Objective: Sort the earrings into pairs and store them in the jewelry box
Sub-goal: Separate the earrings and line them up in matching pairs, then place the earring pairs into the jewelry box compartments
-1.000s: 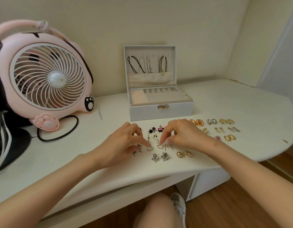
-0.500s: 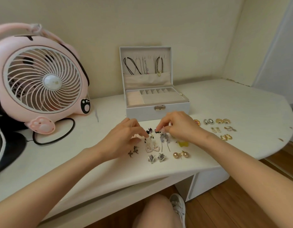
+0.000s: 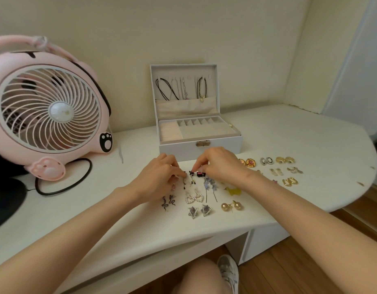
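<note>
Fan (image 3: 48, 112) left, jewelry box (image 3: 199, 134) behind hands, earrings (image 3: 194, 198) in front.

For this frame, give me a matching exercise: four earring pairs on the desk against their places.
Things:
1. pearl heart earrings
2. gold ball earrings
3. plain gold hoop earrings
4. dark snake-shaped earrings

Places:
A. far right of the spread, front of that group
B. below the left hand
C. middle, between the two forearms
D. front row, right of the star-shaped earrings

Pairs: 1-C, 2-D, 3-A, 4-B
</note>
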Demonstrator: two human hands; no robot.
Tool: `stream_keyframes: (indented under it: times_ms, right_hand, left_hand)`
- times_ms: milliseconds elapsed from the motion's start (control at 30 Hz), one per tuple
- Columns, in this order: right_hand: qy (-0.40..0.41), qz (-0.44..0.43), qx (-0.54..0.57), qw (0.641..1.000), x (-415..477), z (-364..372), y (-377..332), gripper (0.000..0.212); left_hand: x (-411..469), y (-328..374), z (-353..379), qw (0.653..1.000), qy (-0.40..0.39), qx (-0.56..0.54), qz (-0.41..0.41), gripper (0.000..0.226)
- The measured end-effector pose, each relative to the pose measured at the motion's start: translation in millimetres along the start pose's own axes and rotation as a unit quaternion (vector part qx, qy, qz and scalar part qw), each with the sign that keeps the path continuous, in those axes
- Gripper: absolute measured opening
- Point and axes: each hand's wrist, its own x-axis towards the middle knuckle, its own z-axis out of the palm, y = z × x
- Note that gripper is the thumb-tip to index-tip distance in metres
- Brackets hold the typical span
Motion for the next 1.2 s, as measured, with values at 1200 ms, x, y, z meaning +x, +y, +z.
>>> stream_keyframes:
  times_ms: [1200]
  right_hand:
    - [0.152,0.081,-0.016,0.985,26.8,-27.5,73.2,0.034]
  left_hand:
    - [44.9,-5.3,-11.1,0.961,0.153,-0.091,-0.21,0.044]
